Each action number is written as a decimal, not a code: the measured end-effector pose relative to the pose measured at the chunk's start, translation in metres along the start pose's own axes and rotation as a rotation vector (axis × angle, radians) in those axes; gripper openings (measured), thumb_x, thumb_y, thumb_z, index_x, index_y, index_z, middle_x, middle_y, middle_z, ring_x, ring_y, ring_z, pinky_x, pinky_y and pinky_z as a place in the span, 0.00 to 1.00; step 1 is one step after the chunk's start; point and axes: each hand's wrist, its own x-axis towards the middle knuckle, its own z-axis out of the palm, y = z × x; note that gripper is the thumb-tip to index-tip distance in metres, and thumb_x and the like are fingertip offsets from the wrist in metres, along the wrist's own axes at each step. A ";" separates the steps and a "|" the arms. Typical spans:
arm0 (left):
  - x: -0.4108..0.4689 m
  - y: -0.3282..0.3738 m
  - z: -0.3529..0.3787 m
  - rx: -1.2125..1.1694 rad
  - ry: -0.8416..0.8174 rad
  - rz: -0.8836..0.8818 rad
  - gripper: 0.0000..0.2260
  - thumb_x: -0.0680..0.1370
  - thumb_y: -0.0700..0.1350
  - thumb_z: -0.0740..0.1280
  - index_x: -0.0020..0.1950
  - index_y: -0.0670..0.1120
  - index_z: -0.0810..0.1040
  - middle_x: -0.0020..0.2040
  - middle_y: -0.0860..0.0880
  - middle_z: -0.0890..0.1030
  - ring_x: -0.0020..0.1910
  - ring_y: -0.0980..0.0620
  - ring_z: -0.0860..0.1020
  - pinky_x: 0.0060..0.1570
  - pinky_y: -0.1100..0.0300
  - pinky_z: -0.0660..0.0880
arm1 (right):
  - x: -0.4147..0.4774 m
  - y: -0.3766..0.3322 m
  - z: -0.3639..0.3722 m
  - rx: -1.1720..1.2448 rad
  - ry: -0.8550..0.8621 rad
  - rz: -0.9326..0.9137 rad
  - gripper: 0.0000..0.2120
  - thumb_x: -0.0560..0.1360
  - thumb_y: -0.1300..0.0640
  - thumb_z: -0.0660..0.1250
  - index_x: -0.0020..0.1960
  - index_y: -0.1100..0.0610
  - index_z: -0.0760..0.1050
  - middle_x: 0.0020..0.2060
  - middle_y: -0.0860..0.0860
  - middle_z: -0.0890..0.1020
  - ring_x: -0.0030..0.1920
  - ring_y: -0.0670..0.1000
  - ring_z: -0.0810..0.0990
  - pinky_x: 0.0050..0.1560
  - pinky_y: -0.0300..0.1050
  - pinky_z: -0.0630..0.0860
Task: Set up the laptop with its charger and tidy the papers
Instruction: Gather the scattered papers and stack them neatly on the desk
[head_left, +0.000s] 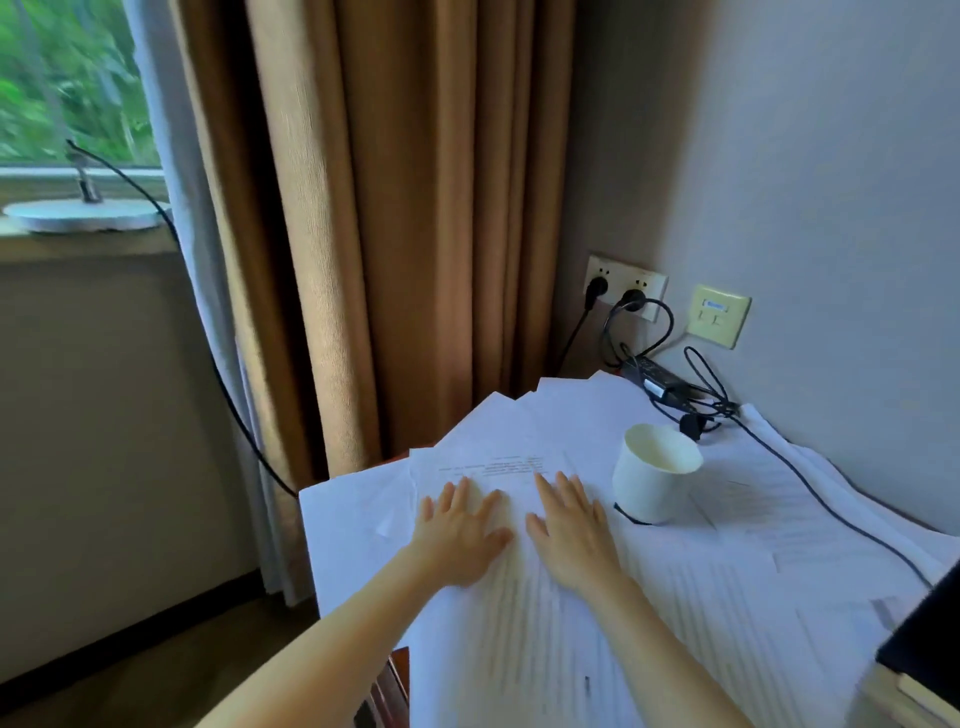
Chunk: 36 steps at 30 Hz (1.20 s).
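- Papers (519, 441): loose white sheets, overlapping, fanned over the whole tabletop; some edges stick out past the left + far sides.
- Cup (655, 473): white paper, upright on the sheets, just right of R hand, not touching it. Only pale inner wall visible, contents can't tell. Dark bit of cord shows at its base.
- L hand (457, 535): palm down, flat on the sheets, fingers straight + splayed apart, no grip.
- R hand (571, 530): same, flat beside L hand, fingers straight, slightly apart. Thumbs near each other, not touching.
- Sheets sit under both palms + fingertips; printed lines start just past the fingertips.
- Charger brick (654, 376): far corner by the wall. Wall socket (626, 286) above it has 2 plugs in.
- Cord (810, 488) runs from brick area over the sheets toward lower right.
- Dark slab (930, 639) at right edge: cut off, can't ID.
- Near sheets motion-blurred, print unreadable. Table mostly hidden, only a reddish wood corner (397, 670) shows.
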 end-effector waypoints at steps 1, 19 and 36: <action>-0.004 0.001 0.003 -0.023 0.024 0.009 0.24 0.81 0.56 0.48 0.77 0.52 0.49 0.76 0.44 0.51 0.75 0.45 0.51 0.70 0.48 0.51 | -0.002 0.000 0.005 0.025 0.023 0.023 0.25 0.82 0.50 0.47 0.77 0.51 0.47 0.77 0.51 0.46 0.76 0.50 0.44 0.73 0.49 0.45; -0.093 0.028 0.050 -0.282 0.380 0.105 0.23 0.82 0.45 0.50 0.77 0.47 0.51 0.76 0.46 0.58 0.75 0.50 0.56 0.72 0.55 0.50 | -0.140 -0.015 0.022 0.082 0.017 -0.044 0.27 0.79 0.44 0.55 0.76 0.47 0.53 0.77 0.50 0.51 0.76 0.49 0.47 0.73 0.50 0.42; -0.099 0.014 0.031 -1.324 0.188 0.097 0.29 0.76 0.35 0.62 0.74 0.54 0.58 0.70 0.43 0.63 0.54 0.52 0.71 0.46 0.61 0.71 | -0.159 -0.027 0.011 0.099 -0.022 -0.167 0.39 0.68 0.33 0.66 0.74 0.43 0.56 0.73 0.42 0.62 0.73 0.47 0.60 0.72 0.63 0.50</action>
